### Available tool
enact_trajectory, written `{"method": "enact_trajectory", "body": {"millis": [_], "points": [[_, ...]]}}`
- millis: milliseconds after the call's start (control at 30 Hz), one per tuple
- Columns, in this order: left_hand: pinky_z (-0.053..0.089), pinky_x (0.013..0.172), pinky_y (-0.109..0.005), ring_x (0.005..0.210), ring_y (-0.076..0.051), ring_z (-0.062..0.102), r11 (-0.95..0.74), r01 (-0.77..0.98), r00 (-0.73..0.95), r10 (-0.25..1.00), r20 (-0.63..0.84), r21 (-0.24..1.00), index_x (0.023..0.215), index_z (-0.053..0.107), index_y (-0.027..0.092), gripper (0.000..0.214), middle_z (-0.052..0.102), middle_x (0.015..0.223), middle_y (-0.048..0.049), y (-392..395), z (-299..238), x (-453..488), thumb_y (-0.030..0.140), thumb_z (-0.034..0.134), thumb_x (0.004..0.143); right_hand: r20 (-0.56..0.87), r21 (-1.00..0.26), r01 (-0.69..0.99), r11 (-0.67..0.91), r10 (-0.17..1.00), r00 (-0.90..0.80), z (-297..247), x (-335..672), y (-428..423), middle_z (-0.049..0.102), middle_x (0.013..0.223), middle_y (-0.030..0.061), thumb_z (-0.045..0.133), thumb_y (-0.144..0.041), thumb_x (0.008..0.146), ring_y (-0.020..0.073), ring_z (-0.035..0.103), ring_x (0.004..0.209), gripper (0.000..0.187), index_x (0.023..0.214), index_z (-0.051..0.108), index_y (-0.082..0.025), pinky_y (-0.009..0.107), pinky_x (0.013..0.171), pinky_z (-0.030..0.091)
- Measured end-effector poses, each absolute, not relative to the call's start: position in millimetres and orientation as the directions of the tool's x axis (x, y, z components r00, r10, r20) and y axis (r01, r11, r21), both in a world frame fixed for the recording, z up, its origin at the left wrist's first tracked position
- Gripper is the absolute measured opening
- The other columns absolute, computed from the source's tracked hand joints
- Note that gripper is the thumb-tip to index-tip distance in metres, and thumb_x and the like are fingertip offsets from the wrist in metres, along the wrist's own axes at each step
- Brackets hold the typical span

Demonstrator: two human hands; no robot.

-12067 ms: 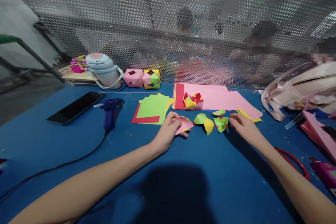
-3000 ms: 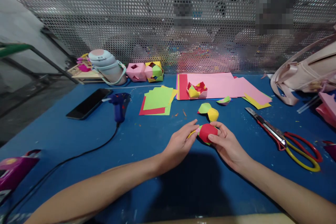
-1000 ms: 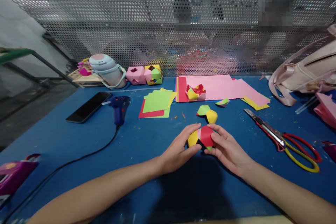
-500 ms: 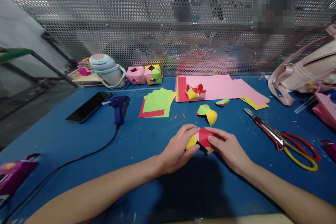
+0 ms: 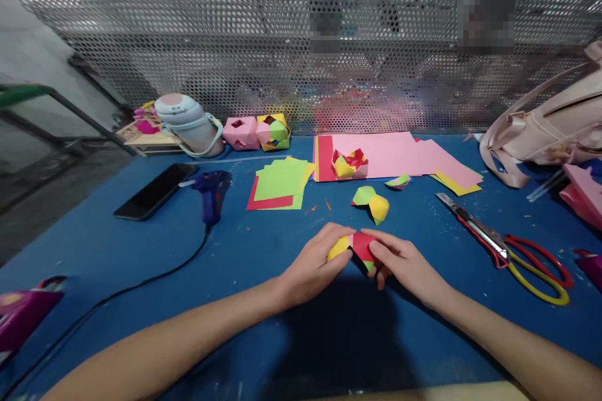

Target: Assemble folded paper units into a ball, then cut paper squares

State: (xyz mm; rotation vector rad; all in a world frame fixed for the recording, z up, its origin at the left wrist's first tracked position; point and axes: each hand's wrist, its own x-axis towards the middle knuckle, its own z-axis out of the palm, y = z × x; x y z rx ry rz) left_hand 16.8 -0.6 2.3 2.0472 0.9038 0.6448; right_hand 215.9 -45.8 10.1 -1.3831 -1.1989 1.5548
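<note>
A folded paper piece point(image 5: 358, 247) in red, yellow and green rests between both my hands just above the blue table point(image 5: 141, 250). My left hand point(image 5: 314, 263) curls round its yellow left side. My right hand point(image 5: 399, 262) pinches its red right side with fingers pressed on it. Just beyond lies another folded piece, green and yellow point(image 5: 372, 202), and a small green-pink one point(image 5: 399, 182). A red-yellow folded piece point(image 5: 349, 164) sits on the pink paper sheets point(image 5: 390, 153).
Green and red paper stack point(image 5: 278, 183) at centre-left. Blue glue gun point(image 5: 209, 191) with cord and a black phone point(image 5: 153, 191) on the left. Utility knife point(image 5: 465, 216) and scissors point(image 5: 540, 263) on the right. Pink bag point(image 5: 545, 131) far right. Bottle point(image 5: 188, 125) and paper cubes point(image 5: 256, 131) against the perforated screen; people behind it.
Both hands have drawn slightly nearer and lower with the folded piece. It has turned, so less red shows and my fingers cover more of it.
</note>
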Motion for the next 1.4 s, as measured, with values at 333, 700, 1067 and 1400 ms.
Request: {"method": "enact_trajectory", "body": {"millis": [333,700,1067,1400], "points": [[0.042,0.098,-0.034,0.108,-0.022,0.056,-0.298,0.358,0.552,0.832,0.056,0.885,0.118,0.056,0.02,0.033,0.06,0.115,-0.0067,-3.2,5.6,18.7,0.037,0.045,0.091,-0.065,-0.918,0.396,0.015,0.98,-0.189,13.2,217.4,-56.9,0.063,0.118,0.0123,0.066,-0.037,0.08,0.0122,0.061,0.059,0.067,0.141,0.043,-0.02,0.029,0.058,0.056],[0.046,0.085,-0.032,0.095,-0.02,0.056,-0.222,0.397,0.493,0.87,-0.002,0.891,0.114,0.049,0.02,0.032,0.06,0.106,-0.0046,-7.4,8.0,18.1,0.041,0.046,0.089,0.356,-0.677,0.58,0.453,0.891,-0.281,0.8,225.8,-55.2,0.054,0.139,0.012,0.058,-0.033,0.09,0.0224,0.053,0.126,0.048,0.136,0.048,-0.023,0.041,0.105,0.046],[0.044,0.096,-0.036,0.109,-0.022,0.057,-0.375,0.441,0.536,0.839,0.095,0.815,0.115,0.051,0.02,0.031,0.059,0.116,-0.0079,-6.2,-2.7,18.7,0.036,0.046,0.09,0.216,-0.774,0.554,0.305,0.951,-0.221,-0.7,221.5,-56.5,0.061,0.131,0.0103,0.056,-0.038,0.091,0.023,0.062,0.115,0.049,0.136,0.048,-0.021,0.038,0.097,0.053],[0.046,0.095,-0.035,0.105,-0.02,0.059,-0.385,0.434,0.528,0.841,0.116,0.815,0.113,0.053,0.018,0.031,0.061,0.113,-0.0081,-6.8,0.5,19.3,0.038,0.045,0.092,0.437,-0.566,0.602,0.563,0.824,-0.36,-16.0,221.2,-57.4,0.038,0.15,0.0155,0.052,-0.026,0.094,0.0233,0.042,0.135,0.059,0.148,0.028,-0.022,0.041,0.108,0.043]]}}
